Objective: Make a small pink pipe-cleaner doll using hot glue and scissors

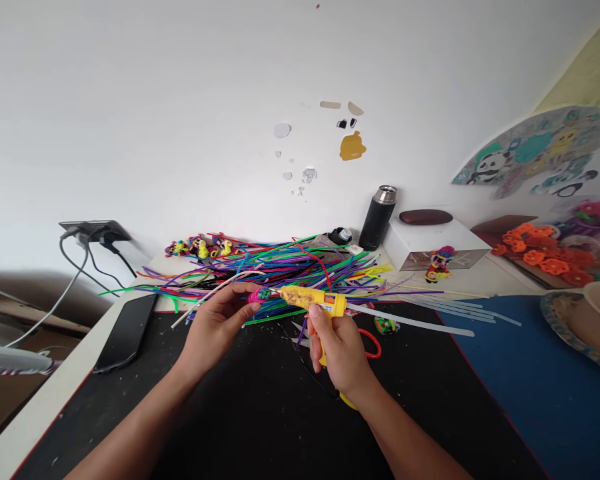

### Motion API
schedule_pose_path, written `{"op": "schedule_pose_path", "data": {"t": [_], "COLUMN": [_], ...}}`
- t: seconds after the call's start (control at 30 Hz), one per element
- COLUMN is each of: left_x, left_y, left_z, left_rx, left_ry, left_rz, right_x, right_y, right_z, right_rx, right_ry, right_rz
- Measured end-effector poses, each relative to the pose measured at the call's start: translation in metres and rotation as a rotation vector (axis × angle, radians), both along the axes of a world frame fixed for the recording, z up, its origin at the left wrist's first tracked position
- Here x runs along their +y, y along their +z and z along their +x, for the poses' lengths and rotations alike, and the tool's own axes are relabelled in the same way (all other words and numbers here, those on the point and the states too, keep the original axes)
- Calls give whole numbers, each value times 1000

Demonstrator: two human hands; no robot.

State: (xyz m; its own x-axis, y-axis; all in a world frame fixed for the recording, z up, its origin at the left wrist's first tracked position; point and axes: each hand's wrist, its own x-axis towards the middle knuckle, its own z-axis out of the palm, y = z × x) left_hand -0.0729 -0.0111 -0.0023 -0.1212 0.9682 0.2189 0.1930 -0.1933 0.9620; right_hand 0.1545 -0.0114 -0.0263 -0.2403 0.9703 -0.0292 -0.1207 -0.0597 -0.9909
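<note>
Between the thumb and fingers of my left hand [219,327] is a small pink and green piece [256,296]. My right hand [337,347] is wrapped round the handle of a yellow glue gun [305,297], whose nozzle points left and meets or nearly meets the green end of the piece. A long translucent glue stick [415,320] sticks out of the gun's back. Behind both hands lies a heap of colourful pipe cleaners [280,267]. Scissors with red handles [373,343] lie partly hidden behind my right hand.
A phone [127,332] lies at the left of the black mat [220,427]. Small figures [200,248] stand at the back left. A black bottle [378,219] is beside a white box [437,240], with another figure [439,264] before it. Loose glue sticks [470,310] lie right.
</note>
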Motion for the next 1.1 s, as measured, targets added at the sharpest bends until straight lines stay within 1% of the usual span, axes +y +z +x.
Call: {"op": "schedule_pose_path", "data": {"t": [0.3, 0.6, 0.73, 0.9, 1.1], "left_x": [1, 1, 2, 2, 1], "left_y": [0, 4, 5, 6, 5], "left_z": [-2, 1, 1, 1, 0], "left_rx": [19, 18, 1, 32, 38], "left_ry": [32, 56, 54, 57, 52], "left_rz": [-4, -9, -1, 7, 2], "right_x": [0, -2, -3, -3, -2], "right_y": [4, 6, 6, 6, 4], "right_z": [0, 0, -1, 0, 0], "right_rx": [-5, -25, -25, -18, 4], "right_ry": [12, 25, 31, 29, 10], "right_rz": [-7, -25, -20, -25, -20]}}
